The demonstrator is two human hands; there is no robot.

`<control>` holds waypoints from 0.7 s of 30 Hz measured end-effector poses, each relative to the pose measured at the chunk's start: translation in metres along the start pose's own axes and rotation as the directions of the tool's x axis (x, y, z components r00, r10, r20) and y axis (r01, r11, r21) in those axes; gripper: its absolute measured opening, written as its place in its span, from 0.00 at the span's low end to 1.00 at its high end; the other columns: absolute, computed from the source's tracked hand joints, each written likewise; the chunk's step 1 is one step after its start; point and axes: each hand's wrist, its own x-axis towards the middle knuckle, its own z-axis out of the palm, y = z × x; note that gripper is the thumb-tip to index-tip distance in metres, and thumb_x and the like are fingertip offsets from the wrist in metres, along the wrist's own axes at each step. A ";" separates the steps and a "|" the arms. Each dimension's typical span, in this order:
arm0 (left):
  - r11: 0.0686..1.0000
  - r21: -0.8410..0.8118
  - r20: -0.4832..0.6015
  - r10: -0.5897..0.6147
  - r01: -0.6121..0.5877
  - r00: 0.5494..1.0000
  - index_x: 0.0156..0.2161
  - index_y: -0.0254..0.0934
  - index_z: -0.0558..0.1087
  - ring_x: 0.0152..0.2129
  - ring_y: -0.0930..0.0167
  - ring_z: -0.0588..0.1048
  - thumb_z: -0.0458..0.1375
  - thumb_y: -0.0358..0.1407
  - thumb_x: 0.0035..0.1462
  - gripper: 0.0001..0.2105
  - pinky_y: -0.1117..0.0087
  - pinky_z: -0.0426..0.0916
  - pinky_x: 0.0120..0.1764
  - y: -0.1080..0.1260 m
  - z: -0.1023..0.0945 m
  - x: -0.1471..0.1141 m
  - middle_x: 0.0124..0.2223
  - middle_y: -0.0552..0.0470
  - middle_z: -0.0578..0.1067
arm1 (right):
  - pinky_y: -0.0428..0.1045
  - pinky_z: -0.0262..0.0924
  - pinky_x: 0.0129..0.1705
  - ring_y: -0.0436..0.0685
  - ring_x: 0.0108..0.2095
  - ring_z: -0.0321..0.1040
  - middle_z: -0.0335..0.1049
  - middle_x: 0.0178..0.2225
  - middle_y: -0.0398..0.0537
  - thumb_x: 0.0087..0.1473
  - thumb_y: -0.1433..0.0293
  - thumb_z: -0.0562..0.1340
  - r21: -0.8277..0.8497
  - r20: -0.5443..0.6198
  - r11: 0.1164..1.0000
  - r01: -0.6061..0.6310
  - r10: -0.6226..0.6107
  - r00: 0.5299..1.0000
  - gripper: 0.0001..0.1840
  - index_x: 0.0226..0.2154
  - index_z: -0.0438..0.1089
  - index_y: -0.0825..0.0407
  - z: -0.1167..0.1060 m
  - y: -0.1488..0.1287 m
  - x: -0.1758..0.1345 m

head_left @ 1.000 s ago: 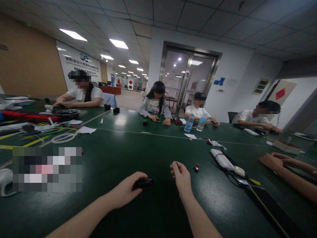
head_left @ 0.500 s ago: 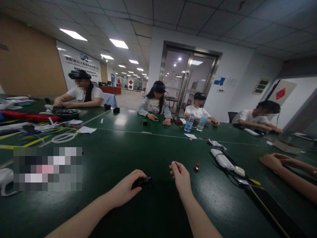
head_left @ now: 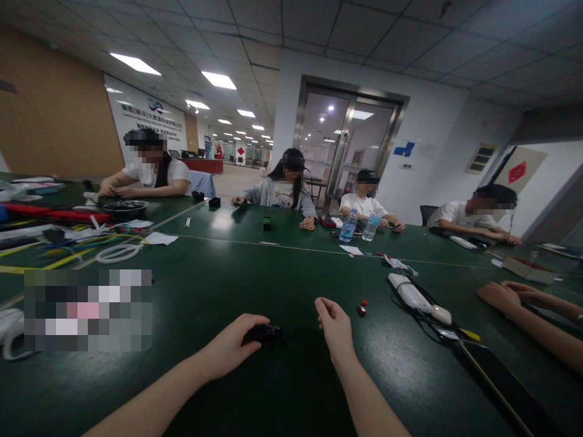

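Observation:
My left hand (head_left: 234,337) is closed around a small black box-like object (head_left: 269,333) resting low over the green table; the fingers and thumb hide its left part, so its exact kind does not show. To the right, my right hand (head_left: 334,325) hovers with thumb and forefinger pinched together. Whatever sits between those fingertips, if anything, is too small to make out. Just beyond that hand, a small red and dark item (head_left: 362,308) with an orange-red top lies on the table.
Power strips (head_left: 407,294) with a black cable lie to the right, near a co-worker's hands (head_left: 501,297) and a dark flat panel (head_left: 505,382). Two water bottles (head_left: 348,227) stand farther back. Coiled white cable (head_left: 119,253) and loose wires lie left. Several people sit around the table.
My hands have barely moved; the black object is turned slightly in my left hand. Across the table, a co-worker's hand has moved to the left with a small item.

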 end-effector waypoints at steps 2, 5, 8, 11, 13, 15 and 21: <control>1.000 0.019 -0.010 0.000 0.000 1.000 0.52 0.44 0.61 0.50 0.68 0.62 0.53 0.36 0.51 0.21 0.62 0.55 0.53 -0.003 0.002 0.002 0.53 0.53 0.64 | 0.46 0.57 0.25 0.51 0.25 0.61 0.67 0.27 0.44 0.41 0.53 0.60 0.030 0.005 0.999 -0.019 0.019 1.000 0.24 0.38 0.68 0.52 0.001 0.000 0.000; 0.999 0.036 -0.022 0.040 -0.039 0.999 0.49 0.45 0.63 0.49 0.68 0.63 0.53 0.35 0.50 0.19 0.63 0.55 0.52 -0.003 0.003 0.004 0.52 0.54 0.65 | 0.45 0.56 0.23 0.49 0.24 0.60 0.65 0.24 0.43 0.42 0.53 0.60 0.071 0.008 0.997 -0.037 0.037 0.999 0.23 0.36 0.69 0.53 0.002 0.002 0.002; 0.996 0.033 -0.005 0.080 -0.079 0.997 0.47 0.45 0.64 0.48 0.68 0.63 0.53 0.35 0.51 0.16 0.63 0.57 0.51 0.001 0.001 0.003 0.51 0.54 0.65 | 0.45 0.58 0.24 0.50 0.26 0.62 0.67 0.31 0.46 0.42 0.55 0.60 0.124 0.024 0.990 -0.068 0.065 0.998 0.22 0.37 0.68 0.53 0.001 0.006 0.004; 0.997 0.038 0.004 0.074 -0.074 0.997 0.47 0.44 0.64 0.48 0.68 0.63 0.53 0.35 0.51 0.16 0.62 0.57 0.51 0.005 -0.002 0.001 0.51 0.54 0.65 | 0.45 0.60 0.26 0.51 0.30 0.65 0.68 0.37 0.47 0.42 0.58 0.62 0.200 0.051 0.974 -0.106 0.097 0.994 0.24 0.42 0.64 0.52 0.000 0.009 0.005; 0.997 0.037 0.001 0.062 -0.062 0.998 0.47 0.45 0.64 0.49 0.69 0.63 0.53 0.35 0.51 0.17 0.62 0.56 0.52 0.004 -0.002 0.000 0.51 0.54 0.65 | 0.45 0.62 0.26 0.52 0.31 0.66 0.67 0.39 0.47 0.41 0.60 0.63 0.258 0.068 0.958 -0.124 0.110 0.992 0.27 0.45 0.62 0.50 0.000 0.010 0.005; 0.998 0.035 -0.012 0.057 -0.056 0.998 0.48 0.45 0.64 0.49 0.69 0.63 0.54 0.35 0.50 0.17 0.62 0.56 0.52 0.001 -0.001 0.001 0.51 0.54 0.65 | 0.45 0.63 0.28 0.51 0.32 0.67 0.67 0.39 0.46 0.42 0.62 0.64 0.316 0.098 0.937 -0.153 0.128 0.987 0.27 0.46 0.61 0.49 0.000 0.011 0.005; 0.999 0.025 -0.038 0.040 -0.039 0.998 0.49 0.46 0.62 0.49 0.68 0.63 0.54 0.36 0.50 0.19 0.62 0.57 0.52 -0.010 0.003 0.005 0.52 0.55 0.65 | 0.48 0.66 0.41 0.53 0.38 0.68 0.68 0.39 0.48 0.39 0.71 0.66 0.474 0.172 0.836 -0.277 0.221 0.960 0.23 0.42 0.64 0.53 -0.003 0.016 0.010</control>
